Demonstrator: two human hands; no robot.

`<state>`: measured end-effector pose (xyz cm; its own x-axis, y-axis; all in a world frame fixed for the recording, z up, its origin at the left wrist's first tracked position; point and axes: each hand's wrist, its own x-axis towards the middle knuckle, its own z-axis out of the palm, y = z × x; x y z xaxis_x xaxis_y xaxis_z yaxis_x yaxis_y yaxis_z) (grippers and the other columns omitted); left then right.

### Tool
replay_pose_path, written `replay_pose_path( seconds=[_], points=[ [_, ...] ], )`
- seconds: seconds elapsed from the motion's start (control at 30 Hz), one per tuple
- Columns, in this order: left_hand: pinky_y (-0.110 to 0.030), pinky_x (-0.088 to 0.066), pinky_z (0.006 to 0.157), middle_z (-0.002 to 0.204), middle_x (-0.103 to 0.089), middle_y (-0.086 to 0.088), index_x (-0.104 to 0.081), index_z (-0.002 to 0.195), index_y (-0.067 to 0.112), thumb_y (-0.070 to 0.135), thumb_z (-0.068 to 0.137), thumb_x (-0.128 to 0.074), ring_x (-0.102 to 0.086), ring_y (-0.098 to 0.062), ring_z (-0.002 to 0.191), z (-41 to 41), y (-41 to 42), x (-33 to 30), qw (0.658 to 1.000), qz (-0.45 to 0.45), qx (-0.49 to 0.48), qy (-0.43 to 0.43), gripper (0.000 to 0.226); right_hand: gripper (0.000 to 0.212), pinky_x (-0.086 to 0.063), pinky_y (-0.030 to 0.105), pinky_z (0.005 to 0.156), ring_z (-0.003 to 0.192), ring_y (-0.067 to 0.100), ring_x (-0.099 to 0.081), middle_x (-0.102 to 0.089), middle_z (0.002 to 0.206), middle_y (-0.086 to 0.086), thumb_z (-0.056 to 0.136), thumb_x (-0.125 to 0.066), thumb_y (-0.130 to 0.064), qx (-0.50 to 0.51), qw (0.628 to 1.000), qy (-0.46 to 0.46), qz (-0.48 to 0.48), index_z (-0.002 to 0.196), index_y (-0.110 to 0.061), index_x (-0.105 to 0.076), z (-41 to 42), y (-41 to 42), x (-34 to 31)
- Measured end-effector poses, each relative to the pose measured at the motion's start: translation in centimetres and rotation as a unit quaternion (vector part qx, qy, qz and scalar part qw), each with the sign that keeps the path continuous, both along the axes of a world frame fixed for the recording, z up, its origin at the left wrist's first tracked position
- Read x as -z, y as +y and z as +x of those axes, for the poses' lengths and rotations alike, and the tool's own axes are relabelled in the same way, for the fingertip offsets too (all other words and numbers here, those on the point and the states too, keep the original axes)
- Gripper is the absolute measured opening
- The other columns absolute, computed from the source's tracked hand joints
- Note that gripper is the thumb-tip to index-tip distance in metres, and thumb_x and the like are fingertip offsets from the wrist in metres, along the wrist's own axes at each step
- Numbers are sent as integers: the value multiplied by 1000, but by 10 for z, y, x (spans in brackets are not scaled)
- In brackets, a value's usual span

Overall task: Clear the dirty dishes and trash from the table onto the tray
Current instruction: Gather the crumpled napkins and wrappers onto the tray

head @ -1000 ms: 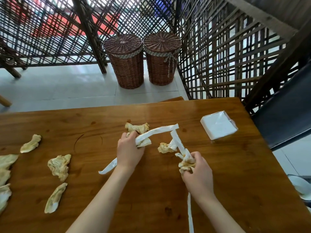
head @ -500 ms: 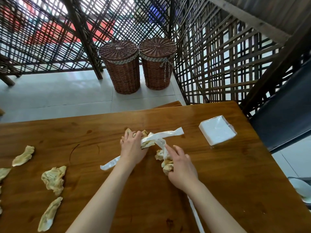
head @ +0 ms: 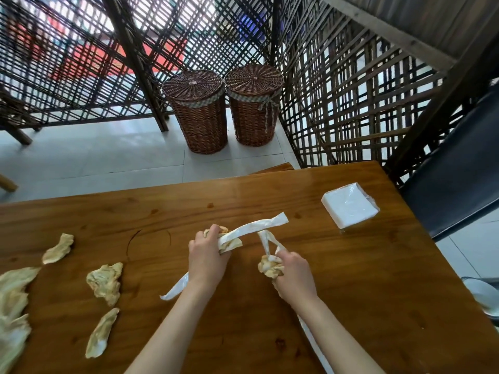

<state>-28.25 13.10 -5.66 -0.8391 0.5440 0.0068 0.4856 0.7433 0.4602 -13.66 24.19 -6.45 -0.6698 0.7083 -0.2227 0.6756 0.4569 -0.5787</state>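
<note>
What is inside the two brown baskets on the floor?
You cannot see inside. Both wicker baskets have woven lids shut on top, so whatever they hold is covered. They stand side by side on the floor beyond the table.

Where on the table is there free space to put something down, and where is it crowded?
Free: the table's near right part, between the right hand and the right edge, below the napkin pack. Also the far strip from the left edge to the pack, beyond the left hand. Crowded: the left side, with crumpled tissues, and the middle, with hands and white strips.
</note>
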Motion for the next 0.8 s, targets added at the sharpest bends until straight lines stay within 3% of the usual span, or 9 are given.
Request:
replay_pose_path(
  seconds=[0.2, 0.33, 0.47, 0.53, 0.63, 0.8],
  points=[
    [-27, -33, 71, 95, -56, -4, -53, 108, 20, 25, 82, -69, -45, -20, 82, 28, -18, -19, 1000, 14, -3, -9, 31, 44, -38, 4, 60, 87, 4, -55, -57, 97, -9, 79, -71, -10, 96, 994, 36, -45, 121, -20, -62, 53, 5, -18],
    [-27, -37, 72, 96, -56, -4, -52, 109, 21, 21, 81, -70, -48, -21, 84, 59, -16, -35, 999, 27, 3, -17, 33, 49, -38, 5, 50, 75, 2, -50, -51, 94, -11, 79, -73, -11, 136, 987, 72, -51, 126, -17, -59, 83, 10, -42],
    [-33, -42, 72, 91, -52, -3, -53, 109, 19, 19, 80, -71, -48, -23, 82, 87, -9, -54, 999, 32, 13, -22, 34, 45, -40, 7, 59, 80, 4, -51, -54, 96, -8, 78, -75, -13, 150, 981, 110, -51, 122, -15, -61, 108, 20, -69],
    [-36, -44, 74, 89, -50, -4, -53, 109, 19, 17, 79, -71, -48, -25, 82, 105, -2, -63, 999, 34, 23, -24, 35, 40, -42, 8, 60, 79, 5, -54, -58, 95, -9, 78, -75, -12, 153, 977, 136, -54, 116, -14, -63, 127, 29, -83],
    [-34, -44, 72, 91, -52, -5, -53, 109, 20, 18, 79, -72, -50, -25, 84, 130, 13, -75, 998, 37, 31, -29, 36, 20, -45, 9, 53, 72, 6, -59, -54, 76, -20, 78, -74, -11, 140, 977, 160, -31, 94, -18, -64, 155, 42, -100],
    [-35, -39, 73, 95, -57, -9, -53, 111, 16, 20, 80, -72, -52, -28, 87, 186, 52, -86, 996, 35, 81, -8, 37, 23, -44, 7, 52, 71, 5, -59, -56, 76, -18, 79, -75, -19, 139, 971, 194, -21, 82, -29, -55, 213, 69, -111]
  ],
)
